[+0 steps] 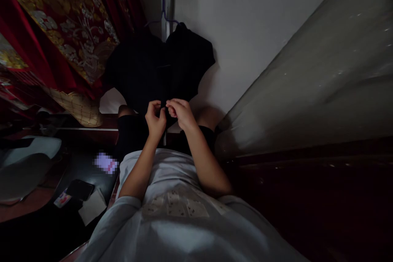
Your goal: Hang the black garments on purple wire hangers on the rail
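A black short-sleeved shirt [138,65] hangs from a purple-blue hanger [163,14] in front of me. Both my hands are at the lower part of its front, close together along the middle. My left hand [155,118] has its thumb and fingers curled in on the dark cloth. Beside it, my right hand [181,112] pinches at the same spot with bent fingers. Whatever small part lies between the fingertips is too dark to make out. The shirt's lower end falls between my knees, where it blends into my dark shorts.
Red cloth with gold and silver embroidery [70,20] hangs at the upper left. A dark phone [80,189], a pale paper [92,206] and a small card [62,199] lie on a black surface at left. A plastic-covered, slanted grey surface [319,77] stands at right against the wall.
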### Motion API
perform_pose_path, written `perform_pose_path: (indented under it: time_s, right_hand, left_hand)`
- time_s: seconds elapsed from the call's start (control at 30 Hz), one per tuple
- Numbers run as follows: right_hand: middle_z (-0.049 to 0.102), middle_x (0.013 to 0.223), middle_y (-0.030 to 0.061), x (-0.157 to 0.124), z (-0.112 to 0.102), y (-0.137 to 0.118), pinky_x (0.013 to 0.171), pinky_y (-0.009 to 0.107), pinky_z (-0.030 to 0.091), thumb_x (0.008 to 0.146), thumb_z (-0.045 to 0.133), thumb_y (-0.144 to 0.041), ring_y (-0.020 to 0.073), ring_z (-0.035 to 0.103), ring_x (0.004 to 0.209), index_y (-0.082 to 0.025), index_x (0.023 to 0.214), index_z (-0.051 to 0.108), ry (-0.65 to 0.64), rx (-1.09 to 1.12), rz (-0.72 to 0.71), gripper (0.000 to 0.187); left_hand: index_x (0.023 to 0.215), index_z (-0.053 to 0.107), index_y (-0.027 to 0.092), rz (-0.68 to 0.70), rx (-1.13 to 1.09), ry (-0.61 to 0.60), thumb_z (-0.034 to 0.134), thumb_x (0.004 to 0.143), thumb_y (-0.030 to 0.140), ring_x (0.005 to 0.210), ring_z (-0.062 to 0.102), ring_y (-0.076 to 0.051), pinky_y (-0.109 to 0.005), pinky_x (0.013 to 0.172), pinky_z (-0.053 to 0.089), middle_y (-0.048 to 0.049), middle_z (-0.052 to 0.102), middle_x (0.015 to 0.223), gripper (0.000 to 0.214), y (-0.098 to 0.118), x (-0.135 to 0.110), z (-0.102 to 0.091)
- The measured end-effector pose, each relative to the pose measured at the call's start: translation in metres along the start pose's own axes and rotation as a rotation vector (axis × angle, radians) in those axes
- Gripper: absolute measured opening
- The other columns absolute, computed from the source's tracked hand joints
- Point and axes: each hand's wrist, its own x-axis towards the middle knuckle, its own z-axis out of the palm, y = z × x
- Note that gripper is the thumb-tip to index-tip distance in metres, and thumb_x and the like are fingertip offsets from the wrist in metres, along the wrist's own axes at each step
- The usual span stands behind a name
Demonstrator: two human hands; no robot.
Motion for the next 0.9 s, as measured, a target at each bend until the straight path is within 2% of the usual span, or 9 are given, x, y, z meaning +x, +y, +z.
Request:
perform_pose_path:
  time_s: [0.2, 0.33, 0.4, 0.47, 0.53, 0.63, 0.73, 0.8, 0.9]
  right_hand:
    - [0.039, 0.054, -0.0080, 0.067, 0.021, -0.087, 0.041, 0.020, 0.017, 0.090, 0.071, -0.046, 0.0043, 0.030, 0.042, -0.019, 0.071, 0.052, 0.106, 0.083, -0.165, 0.039]
    - [0.042, 0.056, -0.0071, 0.076, 0.047, -0.123, 0.042, 0.021, 0.019, 0.102, 0.057, -0.053, 0.0045, 0.031, 0.044, -0.018, 0.074, 0.052, 0.135, 0.083, -0.331, 0.044]
    - [0.044, 0.055, -0.0074, 0.068, 0.054, -0.123, 0.044, 0.022, 0.022, 0.104, 0.056, -0.048, 0.0052, 0.032, 0.045, -0.019, 0.075, 0.051, 0.098, 0.056, -0.442, 0.042]
    - [0.045, 0.054, -0.0081, 0.061, 0.056, -0.117, 0.046, 0.023, 0.026, 0.105, 0.057, -0.043, 0.0060, 0.034, 0.046, -0.020, 0.077, 0.051, 0.070, 0.009, -0.526, 0.037]
    - [0.045, 0.055, -0.0088, 0.058, 0.053, -0.112, 0.048, 0.022, 0.028, 0.106, 0.055, -0.041, 0.0064, 0.034, 0.047, -0.020, 0.080, 0.051, 0.060, -0.048, -0.566, 0.033]
    - [0.045, 0.058, -0.0089, 0.058, 0.047, -0.112, 0.048, 0.022, 0.027, 0.108, 0.052, -0.033, 0.0062, 0.034, 0.049, -0.021, 0.082, 0.049, 0.052, -0.102, -0.619, 0.029]
    - [0.039, 0.057, -0.0088, 0.063, 0.042, -0.116, 0.048, 0.021, 0.026, 0.108, 0.050, -0.027, 0.0062, 0.033, 0.050, -0.021, 0.080, 0.046, 0.073, -0.124, -0.680, 0.029]
    - [0.035, 0.059, -0.0079, 0.070, 0.039, -0.117, 0.050, 0.020, 0.028, 0.108, 0.050, -0.028, 0.0064, 0.033, 0.052, -0.021, 0.078, 0.045, 0.105, -0.154, -0.710, 0.031]
    - [0.040, 0.065, -0.0050, 0.088, 0.032, -0.104, 0.056, 0.020, 0.037, 0.105, 0.053, -0.045, 0.0077, 0.044, 0.060, -0.020, 0.078, 0.047, 0.154, -0.263, -0.700, 0.037]
  left_hand:
    - [0.097, 0.054, 0.020, -0.065, 0.073, -0.042, 0.063, 0.084, 0.011, 0.079, 0.060, -0.014, -0.022, 0.072, 0.047, -0.0006, 0.056, 0.085, 0.018, -0.030, 0.008, -0.003]
    - [0.095, 0.053, 0.020, -0.063, 0.116, -0.076, 0.064, 0.084, 0.011, 0.072, 0.059, -0.014, -0.024, 0.069, 0.048, 0.0004, 0.056, 0.080, 0.017, -0.035, 0.018, 0.001]
    - [0.101, 0.056, 0.020, 0.022, 0.106, -0.121, 0.065, 0.088, 0.015, 0.077, 0.064, -0.017, -0.027, 0.074, 0.052, -0.0015, 0.061, 0.085, 0.017, -0.019, 0.031, 0.004]
    - [0.109, 0.058, 0.021, 0.166, 0.059, -0.145, 0.063, 0.096, 0.022, 0.090, 0.069, -0.019, -0.032, 0.086, 0.056, -0.0044, 0.067, 0.096, 0.014, 0.009, 0.055, 0.007]
    - [0.119, 0.058, 0.023, 0.333, 0.020, -0.118, 0.055, 0.105, 0.028, 0.099, 0.070, -0.019, -0.034, 0.094, 0.055, -0.0051, 0.068, 0.108, 0.015, 0.042, 0.088, 0.009]
    - [0.126, 0.060, 0.024, 0.532, 0.081, -0.142, 0.050, 0.108, 0.022, 0.095, 0.067, -0.017, -0.034, 0.090, 0.054, -0.0036, 0.068, 0.104, 0.021, 0.083, 0.143, 0.008]
    - [0.110, 0.067, 0.023, 0.515, 0.230, -0.317, 0.069, 0.099, 0.023, 0.085, 0.063, -0.018, -0.033, 0.086, 0.052, -0.0011, 0.068, 0.092, 0.011, 0.100, 0.182, 0.007]
    - [0.095, 0.067, 0.024, 0.477, 0.329, -0.407, 0.078, 0.094, 0.026, 0.079, 0.060, -0.017, -0.032, 0.082, 0.050, 0.0000, 0.067, 0.086, 0.011, 0.104, 0.192, 0.007]
    - [0.087, 0.065, 0.023, 0.559, 0.408, -0.359, 0.074, 0.096, 0.021, 0.080, 0.060, -0.017, -0.030, 0.081, 0.049, -0.0002, 0.066, 0.084, 0.013, 0.115, 0.195, 0.008]
